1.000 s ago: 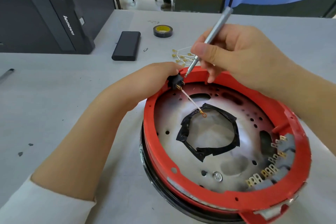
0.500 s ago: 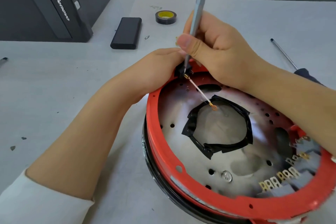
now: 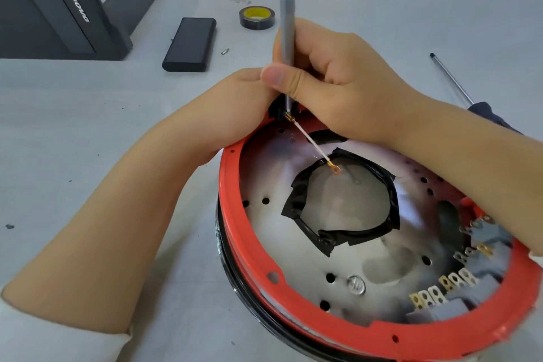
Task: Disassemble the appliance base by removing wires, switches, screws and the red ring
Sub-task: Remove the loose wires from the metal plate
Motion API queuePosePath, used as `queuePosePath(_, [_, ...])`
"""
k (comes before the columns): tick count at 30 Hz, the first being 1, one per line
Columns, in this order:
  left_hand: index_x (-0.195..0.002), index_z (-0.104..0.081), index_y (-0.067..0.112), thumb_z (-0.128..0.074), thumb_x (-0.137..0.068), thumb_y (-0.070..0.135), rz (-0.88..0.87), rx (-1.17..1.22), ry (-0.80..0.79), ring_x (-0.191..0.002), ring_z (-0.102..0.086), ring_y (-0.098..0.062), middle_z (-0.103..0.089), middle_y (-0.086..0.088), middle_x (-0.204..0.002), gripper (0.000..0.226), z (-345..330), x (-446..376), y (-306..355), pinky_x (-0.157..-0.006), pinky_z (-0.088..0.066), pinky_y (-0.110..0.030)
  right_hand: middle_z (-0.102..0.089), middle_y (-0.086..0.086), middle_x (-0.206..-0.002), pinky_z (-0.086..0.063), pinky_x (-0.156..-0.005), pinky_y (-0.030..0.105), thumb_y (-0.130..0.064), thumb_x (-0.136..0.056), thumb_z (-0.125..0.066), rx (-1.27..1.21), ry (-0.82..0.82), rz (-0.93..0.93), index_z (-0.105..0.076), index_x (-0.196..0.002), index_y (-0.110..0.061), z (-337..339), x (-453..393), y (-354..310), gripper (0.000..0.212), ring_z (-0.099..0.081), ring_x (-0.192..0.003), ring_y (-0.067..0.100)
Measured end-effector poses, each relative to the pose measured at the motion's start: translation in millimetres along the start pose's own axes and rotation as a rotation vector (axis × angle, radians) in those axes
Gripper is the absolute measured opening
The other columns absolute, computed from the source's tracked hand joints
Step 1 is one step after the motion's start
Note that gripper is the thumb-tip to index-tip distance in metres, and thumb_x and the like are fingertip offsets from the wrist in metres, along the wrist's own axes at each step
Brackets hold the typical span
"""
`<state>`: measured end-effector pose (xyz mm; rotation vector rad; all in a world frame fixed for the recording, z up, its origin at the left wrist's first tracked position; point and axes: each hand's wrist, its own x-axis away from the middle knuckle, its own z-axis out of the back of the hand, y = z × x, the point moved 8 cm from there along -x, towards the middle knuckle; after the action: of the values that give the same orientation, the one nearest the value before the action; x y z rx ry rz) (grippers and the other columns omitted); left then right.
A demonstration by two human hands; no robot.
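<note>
My right hand (image 3: 338,82) has stood the driver (image 3: 286,47) upright on the black switch (image 3: 277,111) – pinched, seemingly, by my left hand (image 3: 235,103) – at the red ring (image 3: 232,214)'s far rim; prying begins

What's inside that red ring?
Inside the red ring lies a silver metal plate with holes, a black tape loop, a thin white wire and grey terminal blocks. The right hand covers the far edge.
</note>
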<state>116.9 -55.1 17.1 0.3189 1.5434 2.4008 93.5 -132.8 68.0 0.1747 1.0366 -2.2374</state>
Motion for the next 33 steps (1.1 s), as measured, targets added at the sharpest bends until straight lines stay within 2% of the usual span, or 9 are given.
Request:
queuePosePath(4, [-0.074,-0.067,0.023,-0.043,-0.097,0.027,0.016,-0.024,0.059,-0.067,-0.059,0.003,-0.066,0.020,-0.064,0.033,4.1,-1.4,-1.4,-0.068,-0.048,-0.012,-0.049,-0.011,-0.070,-0.048,-0.070,0.025,-0.016,-0.097,-0.051,-0.103,0.074,0.004,-0.043,-0.087,-0.037,8.3,-2.1,0.5,0.025,-0.049,-0.065,0.002])
queuePosePath(8, [-0.067,-0.065,0.027,-0.043,-0.097,0.028,0.005,-0.016,0.065,-0.057,-0.056,0.008,-0.064,0.024,-0.059,0.038,4.3,0.2,1.0,-0.060,-0.045,-0.007,-0.052,0.010,-0.070,-0.049,-0.069,0.030,-0.017,-0.097,-0.051,-0.090,0.082,0.005,-0.043,-0.087,-0.037,7.7,-2.0,0.9,0.023,-0.051,-0.064,0.018])
queuePosePath(10, [-0.067,-0.065,0.028,-0.042,-0.097,0.028,0.008,-0.016,0.062,-0.059,-0.056,0.007,-0.064,0.024,-0.060,0.038,4.5,0.4,1.1,-0.062,-0.046,-0.009,-0.053,0.021,-0.073,-0.048,-0.068,0.028,-0.018,-0.097,-0.051,-0.083,0.084,0.001,-0.043,-0.087,-0.037,7.6,-1.8,0.5,0.023,-0.051,-0.066,0.024])
queuePosePath(13, [-0.068,-0.065,0.027,-0.042,-0.097,0.029,0.015,-0.023,0.067,-0.065,-0.057,0.003,-0.065,0.022,-0.062,0.037,4.8,0.2,0.0,-0.068,-0.048,-0.014,-0.052,0.001,-0.067,-0.044,-0.064,0.017,-0.018,-0.097,-0.052,-0.060,0.084,-0.007,-0.042,-0.086,-0.037,8.1,-1.6,0.1,0.024,-0.049,-0.062,0.005])
queuePosePath(17, [-0.070,-0.068,0.026,-0.042,-0.097,0.024,0.021,0.000,0.068,-0.071,-0.059,-0.003,-0.067,0.013,-0.070,0.038,4.3,0.5,-0.9,-0.071,-0.050,-0.018,-0.056,0.012,-0.069,-0.048,-0.068,0.032,-0.020,-0.096,-0.052,-0.038,0.077,-0.036,-0.054,-0.089,-0.023,6.9,-4.1,0.7,0.008,-0.052,-0.063,0.015])
queuePosePath(21, [-0.089,-0.069,0.014,-0.038,-0.098,0.015,-0.028,-0.014,0.033,-0.080,-0.063,-0.005,-0.070,0.004,-0.082,0.032,1.5,-0.7,1.5,-0.075,-0.051,-0.020,-0.064,0.020,-0.080,-0.046,-0.073,0.043,-0.023,-0.096,-0.054,0.008,-0.001,-0.094,-0.058,-0.100,0.000,-2.1,-7.9,7.2,0.024,-0.057,-0.073,0.028])
queuePosePath(26, [-0.060,-0.070,0.033,-0.044,-0.098,0.029,0.024,0.037,0.055,-0.059,-0.057,0.005,-0.066,0.020,-0.062,0.047,1.1,0.0,0.0,-0.060,-0.046,-0.008,-0.048,0.008,-0.069,-0.044,-0.065,0.028,-0.017,-0.097,-0.051,-0.138,0.090,-0.081,-0.049,-0.083,-0.027,12.1,-5.8,9.2,0.018,-0.047,-0.062,0.012])
queuePosePath(30, [-0.069,-0.065,0.028,-0.041,-0.098,0.032,0.021,-0.023,0.064,-0.066,-0.058,0.003,-0.065,0.019,-0.065,0.038,4.1,-0.3,-0.7,-0.066,-0.048,-0.011,-0.064,0.015,-0.079,-0.049,-0.072,0.034,-0.017,-0.096,-0.052,-0.058,0.059,-0.048,-0.052,-0.090,-0.021,4.9,-3.6,4.4,0.007,-0.055,-0.068,0.020])
queuePosePath(33, [-0.068,-0.064,0.026,-0.042,-0.098,0.028,0.008,-0.013,0.066,-0.061,-0.055,0.005,-0.063,0.021,-0.060,0.037,3.4,-0.6,0.5,-0.061,-0.044,-0.007,-0.058,0.003,-0.068,-0.046,-0.064,0.020,-0.016,-0.096,-0.053,-0.097,0.092,-0.034,-0.050,-0.085,-0.027,8.6,-2.8,4.9,0.016,-0.054,-0.061,0.006])
